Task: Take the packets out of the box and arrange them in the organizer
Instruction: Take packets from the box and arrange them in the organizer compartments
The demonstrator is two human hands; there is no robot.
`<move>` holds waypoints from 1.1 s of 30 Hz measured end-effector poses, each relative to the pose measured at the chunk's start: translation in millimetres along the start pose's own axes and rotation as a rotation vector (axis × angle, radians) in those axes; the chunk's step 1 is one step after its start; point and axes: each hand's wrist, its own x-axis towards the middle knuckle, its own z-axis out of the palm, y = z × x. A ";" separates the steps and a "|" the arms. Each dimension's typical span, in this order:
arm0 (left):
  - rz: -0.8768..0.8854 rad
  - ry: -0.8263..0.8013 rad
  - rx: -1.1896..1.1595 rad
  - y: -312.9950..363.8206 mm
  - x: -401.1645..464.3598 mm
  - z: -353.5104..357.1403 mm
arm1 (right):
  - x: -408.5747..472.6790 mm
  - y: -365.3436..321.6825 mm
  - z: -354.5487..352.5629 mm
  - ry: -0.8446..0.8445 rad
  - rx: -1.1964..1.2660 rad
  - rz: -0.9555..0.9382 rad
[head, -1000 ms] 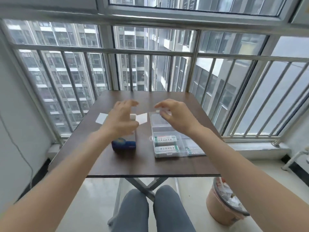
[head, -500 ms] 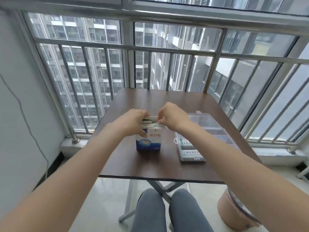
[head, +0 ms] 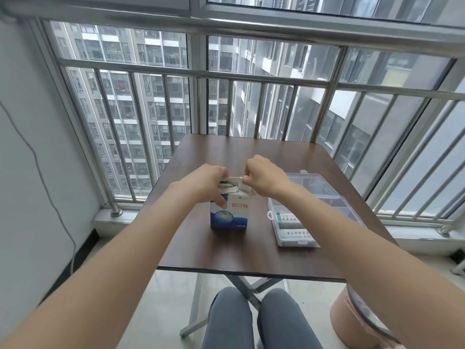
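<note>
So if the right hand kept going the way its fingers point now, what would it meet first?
Probably the packets in the open top of the box; the right hand pinches a flap there, fingers curled leftward and down, though depth is unclear.

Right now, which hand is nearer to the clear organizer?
Right. The right hand pinches the top of the box, on the side facing the organizer. The left hand grips the box's far side.

left hand (head: pixel 205 183) gripping, right hand (head: pixel 264 178) pinching

Glossy printed card box (head: pixel 230 214); clear plastic organizer (head: pixel 324 197); matt dark wood-look table (head: pixel 251 152).
</note>
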 end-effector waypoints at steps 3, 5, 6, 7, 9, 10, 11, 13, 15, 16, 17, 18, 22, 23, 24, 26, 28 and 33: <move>-0.002 -0.009 0.004 0.5 0.7 -0.8 | -1.2 5.0 -1.4 0.055 0.124 0.001; -0.004 -0.015 0.010 0.8 1.4 -1.7 | -0.6 7.9 1.9 0.078 0.169 -0.011; -0.004 -0.016 0.013 0.7 1.9 -2.5 | 0.3 9.5 3.6 0.087 0.178 -0.016; -0.006 -0.017 0.012 0.2 2.8 -3.2 | 1.3 10.5 4.4 0.089 0.181 -0.021; -0.007 -0.018 0.007 0.1 3.0 -3.8 | 2.5 12.0 4.6 0.079 0.162 -0.029; -0.007 -0.015 0.005 0.1 2.9 -3.4 | 3.0 12.3 4.0 0.085 0.147 -0.032; -0.008 -0.013 0.002 -0.4 3.4 -2.4 | 3.4 12.3 2.9 0.102 0.142 -0.030; -0.018 -0.012 -0.012 -1.1 2.3 0.4 | 2.0 11.7 1.3 0.160 0.209 -0.022; -0.019 -0.001 -0.023 -0.5 0.5 1.7 | -1.0 11.5 -3.1 0.228 0.313 -0.015; -0.020 0.002 -0.025 -0.6 0.4 2.3 | -3.1 12.8 -6.1 0.259 0.373 -0.009; -0.023 0.003 -0.030 -0.9 0.7 2.5 | -6.3 14.4 -10.8 0.287 0.453 0.002; -0.033 0.005 -0.042 -1.9 0.6 2.4 | -9.5 16.1 -15.6 0.313 0.547 0.014; -0.030 -0.014 -0.057 1.0 -7.1 -1.7 | -28.5 27.7 -33.3 0.341 0.880 0.067; 0.000 0.013 -0.086 7.0 -10.8 -4.1 | -34.6 31.6 -35.8 0.318 0.939 0.075; 0.033 0.055 -0.170 16.1 -15.2 -7.0 | -40.4 35.8 -37.6 0.292 0.997 0.072; 0.106 0.133 -0.421 37.3 -21.4 -11.8 | -50.0 45.0 -39.5 0.248 1.086 0.042; 0.165 0.085 -0.628 58.4 -25.2 -13.1 | -58.6 53.3 -40.5 0.228 1.141 0.014; 0.149 -0.149 -0.962 94.5 -23.2 -3.1 | -78.5 75.1 -41.7 0.231 1.264 0.033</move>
